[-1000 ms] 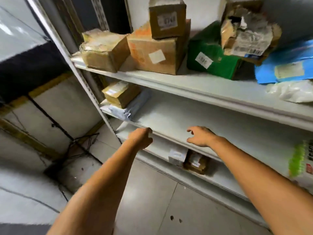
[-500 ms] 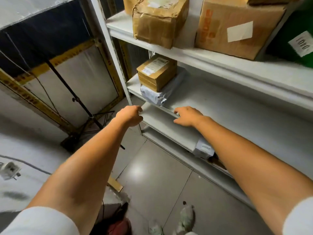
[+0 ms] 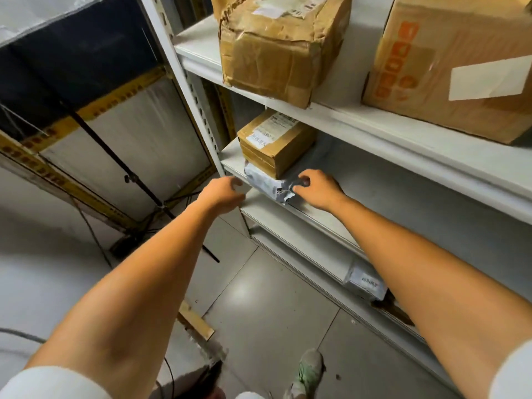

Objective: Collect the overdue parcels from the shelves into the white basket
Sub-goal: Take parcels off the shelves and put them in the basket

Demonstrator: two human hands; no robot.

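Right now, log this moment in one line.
left hand: beside grey bag | right hand: grips grey bag | small box: on grey bag

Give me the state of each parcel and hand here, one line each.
Grey mailer, on the middle shelf, under the small brown box.
Small brown box, closed, on that mailer.
Crumpled parcel, closed, dented, on the upper shelf.
Orange-printed carton, closed, upper shelf.
Lower mailer, lying on the lower shelf.
Right hand, fingers curled on the grey mailer's corner.
Left hand, at the shelf edge, grip blurred.
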